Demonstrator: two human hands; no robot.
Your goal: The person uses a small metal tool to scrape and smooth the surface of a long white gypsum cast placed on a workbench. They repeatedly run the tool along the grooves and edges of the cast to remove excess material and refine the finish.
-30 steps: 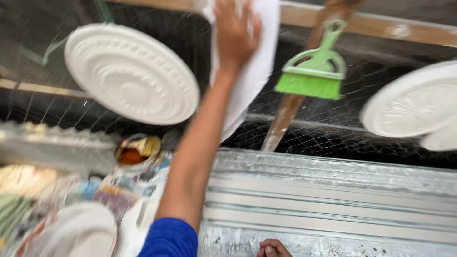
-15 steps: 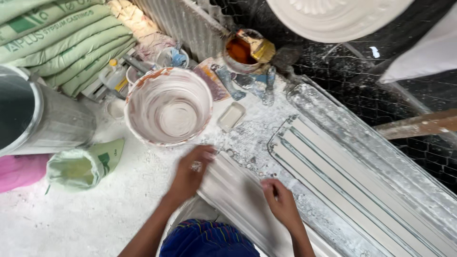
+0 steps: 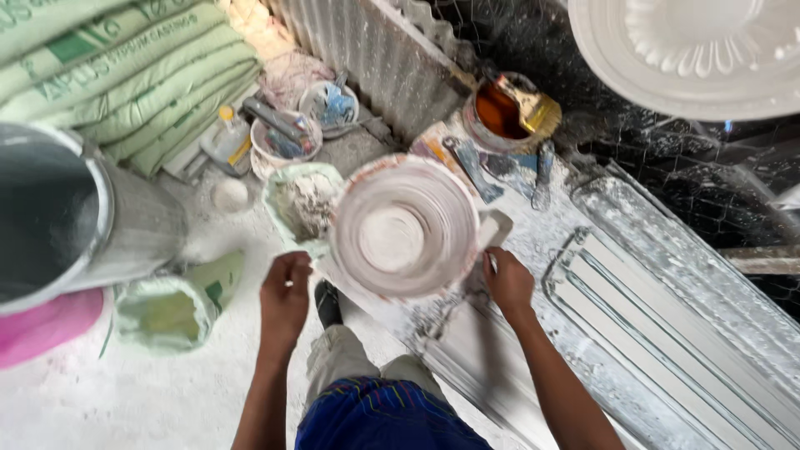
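Note:
A large round basin point(image 3: 400, 229), coated in white plaster, sits on the edge of a long dusty workbench. My left hand point(image 3: 285, 296) is curled at the basin's left rim. At its right rim my right hand point(image 3: 507, 282) grips the edge beside a small white rectangular piece point(image 3: 496, 227). My legs and one dark shoe point(image 3: 328, 302) show below the basin, over the white floor.
Green sacks point(image 3: 125, 79) are stacked at top left beside a big metal drum point(image 3: 75, 225). An open bag of powder point(image 3: 304, 204), small tubs with tools point(image 3: 283, 137), a tin of brown liquid with a brush point(image 3: 508, 108), a ribbed mould point(image 3: 667, 325) and a hanging ceiling rosette point(image 3: 692, 50) surround me.
A second ago my arm reached up to the wall with a white sheet. Since then my view dropped to the bench, and both hands moved from the bench moulding to the basin's rim.

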